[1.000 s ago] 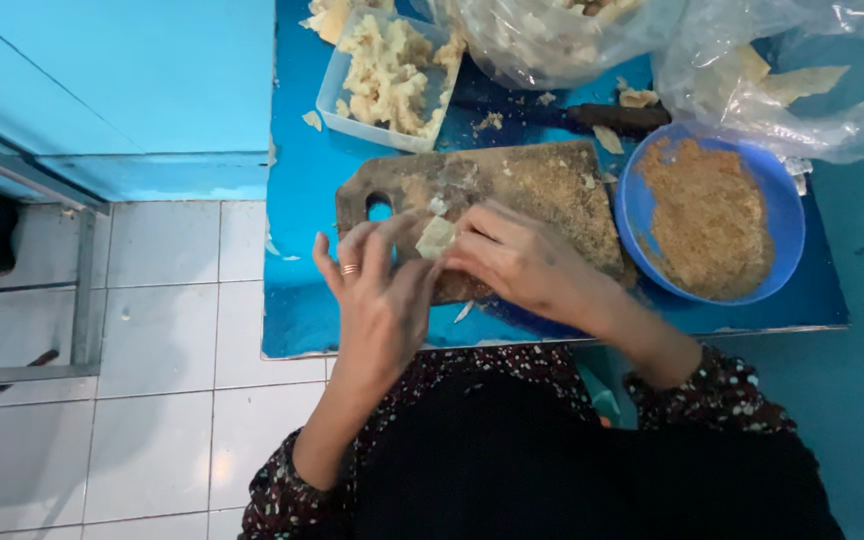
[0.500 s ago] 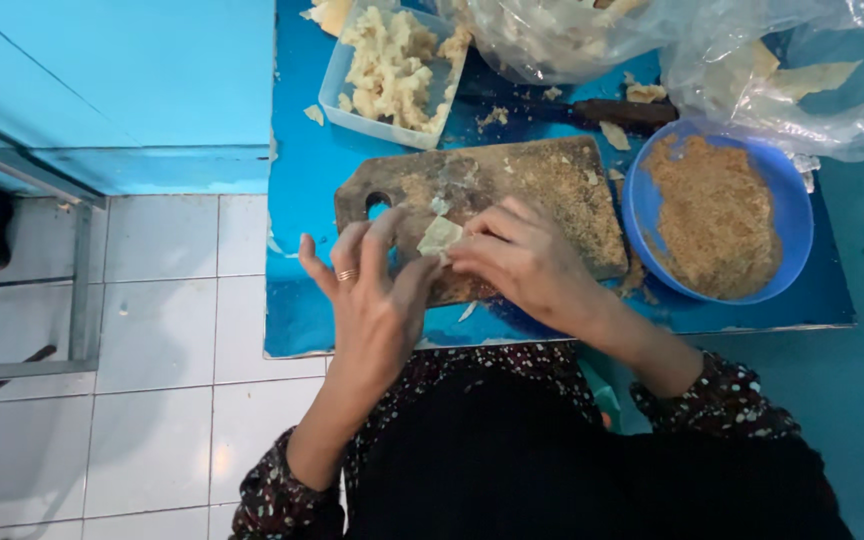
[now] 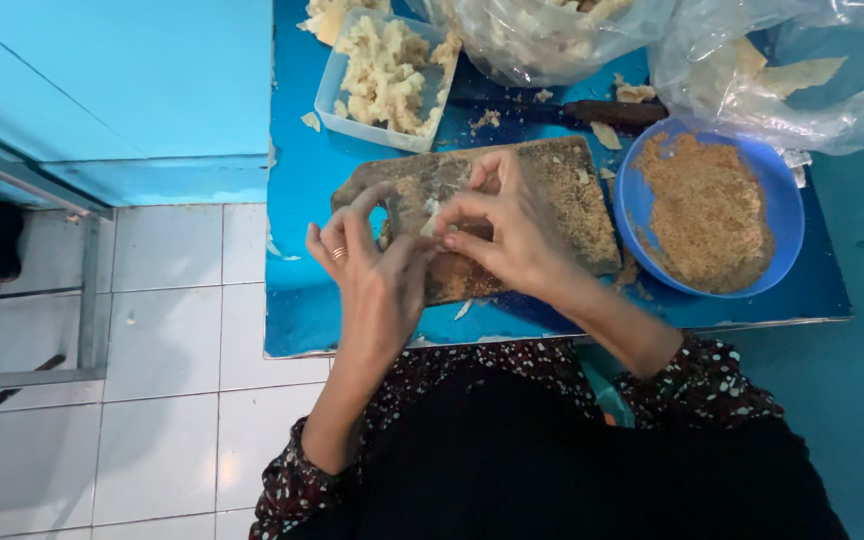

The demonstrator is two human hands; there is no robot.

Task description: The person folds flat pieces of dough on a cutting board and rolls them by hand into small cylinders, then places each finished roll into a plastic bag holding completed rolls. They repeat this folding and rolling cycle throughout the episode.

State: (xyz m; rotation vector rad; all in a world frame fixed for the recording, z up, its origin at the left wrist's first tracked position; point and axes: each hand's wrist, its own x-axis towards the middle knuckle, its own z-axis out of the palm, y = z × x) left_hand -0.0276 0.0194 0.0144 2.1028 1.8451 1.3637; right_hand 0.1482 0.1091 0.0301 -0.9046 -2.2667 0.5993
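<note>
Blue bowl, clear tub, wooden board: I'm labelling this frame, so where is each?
Blue bowl (image 3: 790,215), head view, bare right inner wall.
Clear tub (image 3: 330,92), head view, left wall.
Wooden board (image 3: 577,200), head view, crumb-covered right part.

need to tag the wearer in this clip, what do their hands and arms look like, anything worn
Both hands are bare, no gloves. The left hand wears a gold-coloured ring on one finger; the right hand shows no jewellery. Both forearms are uncovered, with dark sleeves speckled in small red and white flowers pushed up toward the elbows.
</note>
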